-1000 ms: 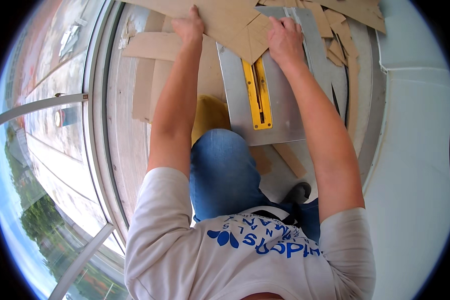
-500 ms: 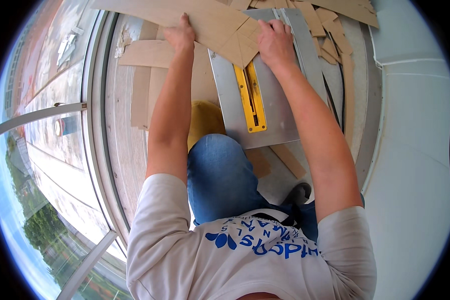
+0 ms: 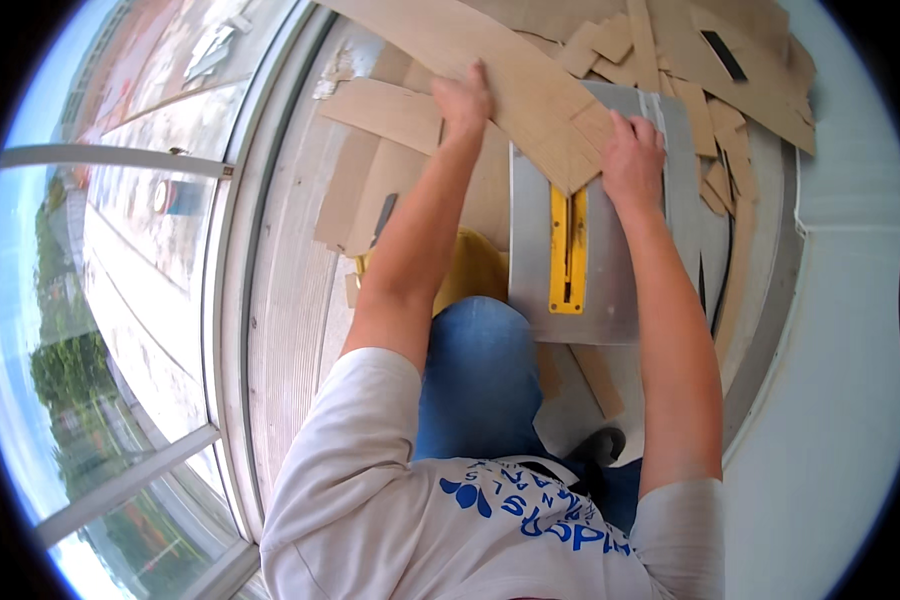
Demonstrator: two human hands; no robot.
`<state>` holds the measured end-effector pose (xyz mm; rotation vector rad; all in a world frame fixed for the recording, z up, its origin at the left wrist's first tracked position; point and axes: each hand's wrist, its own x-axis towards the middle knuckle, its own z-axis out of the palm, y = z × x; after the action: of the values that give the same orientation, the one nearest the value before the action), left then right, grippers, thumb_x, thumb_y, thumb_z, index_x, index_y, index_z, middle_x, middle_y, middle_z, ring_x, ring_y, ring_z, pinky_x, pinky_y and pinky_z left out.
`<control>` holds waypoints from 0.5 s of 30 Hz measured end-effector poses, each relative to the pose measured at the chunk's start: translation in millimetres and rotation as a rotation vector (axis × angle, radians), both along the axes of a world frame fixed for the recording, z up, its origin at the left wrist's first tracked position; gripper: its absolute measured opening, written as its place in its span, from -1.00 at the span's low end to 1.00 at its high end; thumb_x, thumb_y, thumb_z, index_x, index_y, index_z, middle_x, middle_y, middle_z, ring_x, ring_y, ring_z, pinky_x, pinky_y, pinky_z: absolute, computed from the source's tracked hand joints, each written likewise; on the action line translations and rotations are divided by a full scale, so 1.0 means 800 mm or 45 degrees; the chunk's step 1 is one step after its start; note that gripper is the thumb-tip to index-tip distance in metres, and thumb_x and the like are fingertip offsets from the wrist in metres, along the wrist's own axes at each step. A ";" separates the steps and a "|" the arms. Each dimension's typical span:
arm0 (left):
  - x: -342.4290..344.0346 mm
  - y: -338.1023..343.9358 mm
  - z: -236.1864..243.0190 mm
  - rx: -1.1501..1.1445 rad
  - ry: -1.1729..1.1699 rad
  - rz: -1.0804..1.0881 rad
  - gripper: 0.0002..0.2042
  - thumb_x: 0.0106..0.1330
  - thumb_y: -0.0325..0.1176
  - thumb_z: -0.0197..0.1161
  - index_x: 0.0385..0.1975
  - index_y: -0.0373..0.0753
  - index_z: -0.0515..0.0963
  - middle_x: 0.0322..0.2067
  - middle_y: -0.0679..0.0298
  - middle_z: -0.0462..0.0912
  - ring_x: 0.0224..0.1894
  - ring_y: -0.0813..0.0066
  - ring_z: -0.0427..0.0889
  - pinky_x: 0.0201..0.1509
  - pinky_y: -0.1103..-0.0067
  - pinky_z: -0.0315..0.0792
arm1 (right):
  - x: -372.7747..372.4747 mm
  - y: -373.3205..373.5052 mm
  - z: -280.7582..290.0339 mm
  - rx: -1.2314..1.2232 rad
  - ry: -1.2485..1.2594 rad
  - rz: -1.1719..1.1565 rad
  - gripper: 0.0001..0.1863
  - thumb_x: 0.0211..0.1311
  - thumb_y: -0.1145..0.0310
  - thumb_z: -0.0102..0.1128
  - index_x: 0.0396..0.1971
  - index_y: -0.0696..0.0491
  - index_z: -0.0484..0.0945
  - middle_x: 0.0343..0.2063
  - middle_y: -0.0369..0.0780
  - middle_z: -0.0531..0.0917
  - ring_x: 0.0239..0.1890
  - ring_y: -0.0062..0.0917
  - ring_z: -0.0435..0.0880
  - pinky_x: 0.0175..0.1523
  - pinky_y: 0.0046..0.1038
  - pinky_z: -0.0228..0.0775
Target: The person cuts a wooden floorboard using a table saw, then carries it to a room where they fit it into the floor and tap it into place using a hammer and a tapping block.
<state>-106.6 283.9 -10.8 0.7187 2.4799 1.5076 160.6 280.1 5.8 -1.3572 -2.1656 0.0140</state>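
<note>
A long light-brown wooden board (image 3: 515, 85) lies slantwise over the grey metal top of a table saw (image 3: 610, 305). Its pointed near corner, crossed by thin lines, reaches the far end of the saw's yellow slotted insert (image 3: 567, 262). My left hand (image 3: 463, 102) grips the board's left edge, thumb on top and the other fingers mostly hidden beneath. At the right end of the board, my right hand (image 3: 633, 155) is closed on its edge with bent fingers, above the saw top. The board covers the far part of the slot.
Wood offcuts (image 3: 725, 135) are heaped beyond and right of the saw, with a dark strip (image 3: 723, 55) on a wide board. More boards (image 3: 390, 115) lie at left, near a yellow object (image 3: 475, 265) by my knee. Glazed frames (image 3: 225, 300) stand left; a pale wall (image 3: 830, 400) rises right.
My view has turned, so saw, board and arms appear farther right and lower. Both hands keep their hold; the board's corner stays near the far end of the yellow insert.
</note>
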 end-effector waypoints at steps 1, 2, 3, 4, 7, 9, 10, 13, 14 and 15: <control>0.000 -0.001 0.000 -0.059 -0.032 0.015 -0.33 0.22 0.03 0.46 -0.10 -0.63 0.50 -0.07 -0.35 0.64 0.06 -0.20 0.66 0.18 0.18 0.50 | 0.000 -0.002 0.002 -0.071 -0.003 0.015 -0.55 0.23 0.41 0.19 0.15 -0.05 0.63 -0.01 -0.20 0.58 0.08 -0.17 0.51 0.22 -0.15 0.39; 0.000 -0.002 -0.001 -0.029 -0.083 0.037 -0.32 0.22 0.03 0.46 -0.10 -0.63 0.49 -0.07 -0.37 0.63 0.05 -0.23 0.65 0.18 0.19 0.50 | -0.001 -0.007 0.004 -0.100 -0.010 0.018 -0.54 0.24 0.41 0.18 0.18 -0.04 0.61 0.02 -0.20 0.57 0.10 -0.17 0.49 0.24 -0.15 0.38; 0.000 -0.003 0.003 -0.007 -0.117 0.015 -0.34 0.23 0.00 0.46 -0.08 -0.60 0.45 -0.05 -0.38 0.60 0.05 -0.26 0.62 0.19 0.16 0.47 | -0.002 -0.009 0.005 -0.127 -0.033 0.005 -0.53 0.26 0.42 0.18 0.20 -0.02 0.59 0.04 -0.19 0.55 0.13 -0.17 0.47 0.26 -0.15 0.36; 0.006 -0.005 0.003 0.013 -0.170 -0.022 -0.36 0.23 -0.03 0.46 -0.06 -0.57 0.40 -0.04 -0.38 0.57 0.05 -0.29 0.59 0.19 0.13 0.44 | 0.001 -0.011 0.006 -0.135 -0.050 0.004 -0.52 0.27 0.41 0.17 0.21 -0.02 0.58 0.06 -0.19 0.55 0.14 -0.17 0.46 0.27 -0.15 0.36; 0.010 -0.011 0.000 0.059 -0.182 0.007 -0.37 0.25 -0.03 0.45 -0.08 -0.58 0.40 -0.09 -0.35 0.59 0.04 -0.27 0.60 0.17 0.12 0.44 | 0.000 -0.010 0.005 -0.158 -0.078 0.005 -0.52 0.29 0.41 0.16 0.23 -0.02 0.56 0.07 -0.19 0.53 0.17 -0.17 0.44 0.28 -0.16 0.34; -0.004 -0.009 -0.005 0.090 -0.124 -0.033 -0.37 0.26 -0.04 0.44 -0.09 -0.60 0.40 -0.09 -0.35 0.59 0.03 -0.27 0.60 0.16 0.13 0.45 | 0.002 -0.009 0.002 -0.178 -0.074 0.024 -0.53 0.30 0.41 0.16 0.23 -0.03 0.57 0.07 -0.19 0.54 0.16 -0.17 0.44 0.28 -0.16 0.34; -0.007 -0.011 -0.013 0.096 -0.109 -0.062 -0.38 0.27 -0.05 0.44 -0.10 -0.60 0.40 -0.10 -0.35 0.59 0.02 -0.27 0.60 0.15 0.13 0.45 | 0.001 -0.010 0.001 -0.158 -0.047 0.056 -0.53 0.30 0.41 0.16 0.23 -0.03 0.57 0.07 -0.19 0.54 0.16 -0.16 0.44 0.28 -0.16 0.34; 0.003 -0.021 0.005 -0.069 -0.073 -0.055 -0.39 0.29 -0.10 0.44 -0.10 -0.65 0.39 -0.08 -0.37 0.60 0.03 -0.26 0.62 0.17 0.16 0.47 | 0.003 -0.014 0.001 -0.139 -0.042 0.056 -0.54 0.30 0.39 0.17 0.21 -0.04 0.58 0.07 -0.19 0.54 0.16 -0.15 0.45 0.28 -0.17 0.34; 0.007 -0.017 0.002 -0.001 -0.121 -0.092 -0.38 0.30 -0.11 0.44 -0.09 -0.66 0.38 -0.08 -0.38 0.60 0.03 -0.25 0.62 0.17 0.18 0.47 | 0.006 -0.012 0.001 -0.133 -0.041 0.036 -0.55 0.30 0.38 0.17 0.20 -0.04 0.59 0.07 -0.19 0.55 0.16 -0.14 0.45 0.28 -0.17 0.34; 0.013 -0.020 0.003 0.052 -0.119 -0.095 -0.31 0.28 -0.02 0.43 -0.08 -0.70 0.40 -0.07 -0.36 0.62 0.03 -0.20 0.64 0.16 0.19 0.48 | 0.008 -0.015 0.002 -0.130 -0.053 0.013 -0.56 0.30 0.37 0.17 0.19 -0.05 0.60 0.07 -0.20 0.55 0.16 -0.15 0.45 0.28 -0.17 0.34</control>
<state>-96.3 267.9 -8.6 0.7212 2.3346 1.5330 167.3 268.3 7.2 -1.4141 -2.2335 0.1023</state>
